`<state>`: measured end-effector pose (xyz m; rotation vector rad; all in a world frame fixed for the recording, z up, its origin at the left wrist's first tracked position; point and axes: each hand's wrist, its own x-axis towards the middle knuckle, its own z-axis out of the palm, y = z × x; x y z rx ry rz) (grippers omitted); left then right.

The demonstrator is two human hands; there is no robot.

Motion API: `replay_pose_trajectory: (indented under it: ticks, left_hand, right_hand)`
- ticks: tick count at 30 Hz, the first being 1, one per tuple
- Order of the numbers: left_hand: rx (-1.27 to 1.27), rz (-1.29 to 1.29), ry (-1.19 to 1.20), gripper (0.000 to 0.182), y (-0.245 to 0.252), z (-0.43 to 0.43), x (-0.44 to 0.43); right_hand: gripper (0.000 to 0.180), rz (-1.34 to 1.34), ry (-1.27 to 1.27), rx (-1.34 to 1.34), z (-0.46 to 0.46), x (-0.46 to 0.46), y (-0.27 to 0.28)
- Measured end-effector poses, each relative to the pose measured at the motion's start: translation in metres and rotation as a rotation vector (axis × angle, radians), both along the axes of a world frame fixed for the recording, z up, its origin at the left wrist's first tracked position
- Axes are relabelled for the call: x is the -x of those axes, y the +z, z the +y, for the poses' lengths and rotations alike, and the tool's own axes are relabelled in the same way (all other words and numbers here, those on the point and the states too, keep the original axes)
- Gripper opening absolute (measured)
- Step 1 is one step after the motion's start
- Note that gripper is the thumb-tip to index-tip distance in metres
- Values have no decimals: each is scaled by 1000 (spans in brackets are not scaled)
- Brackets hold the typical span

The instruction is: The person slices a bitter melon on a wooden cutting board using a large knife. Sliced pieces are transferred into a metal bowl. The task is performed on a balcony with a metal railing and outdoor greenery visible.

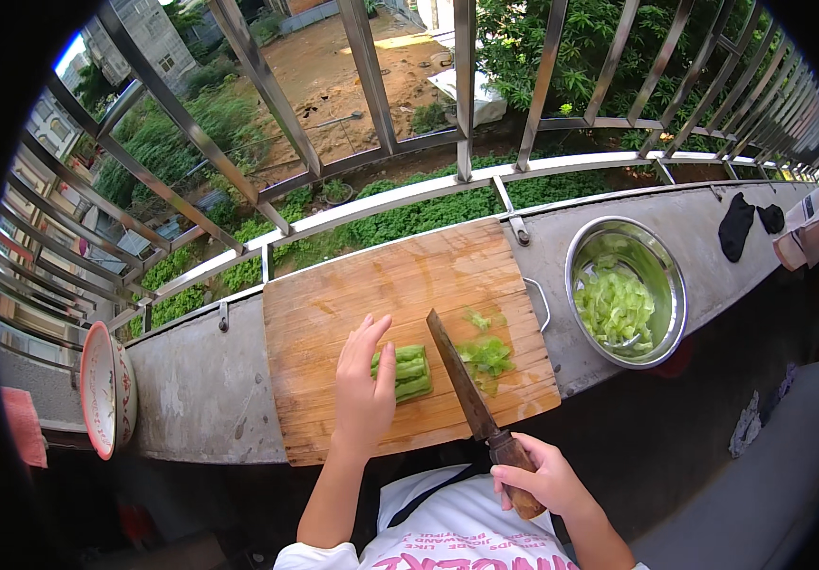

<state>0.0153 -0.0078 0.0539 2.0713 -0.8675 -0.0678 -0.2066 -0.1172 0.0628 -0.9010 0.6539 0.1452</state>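
Observation:
My left hand (367, 381) is at the left end of several green ridged vegetable pieces (411, 372), laid side by side on a wooden cutting board (352, 285). Its thumb lies over or close to them, the fingers point away from me, and the palm hides their left end; whether it grips them I cannot tell. In my right hand (548, 474) is the wooden handle of a kitchen knife (463, 377). The dark-stained blade slants up and left over the board, between the pieces and a small heap of thin pale-green slices (484, 356).
Right of the board, a stainless steel bowl (677, 285) holds more slices. A concrete ledge (188, 392) carries the board, with metal railing (409, 174) behind. An enamel basin (124, 399) leans at the left. Black cloth items (736, 228) lie far right.

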Motion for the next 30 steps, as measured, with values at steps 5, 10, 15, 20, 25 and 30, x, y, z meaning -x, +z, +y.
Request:
replay_pose_trajectory:
  ticks: [5, 10, 15, 20, 25, 30]
  left_hand:
    - [-135, -179, 18, 27, -20, -3, 8]
    - [-296, -404, 117, 27, -37, -11, 13]
    - [-229, -436, 115, 26, -50, -12, 12]
    - [-226, -446, 119, 24, -47, -13, 12]
    - [-240, -460, 132, 23, -46, -14, 12]
    - [-256, -464, 139, 23, -45, -16, 13]
  right_hand:
    - [32, 50, -77, 100, -5, -11, 5]
    - [42, -10, -57, 119, 7, -20, 5]
    - [45, -52, -5, 126, 30, -18, 3]
    - [50, -38, 26, 146, 39, -15, 2]
    - [53, -41, 59, 220, 43, -17, 3]
    - [53, 3, 101, 230, 44, -20, 8]
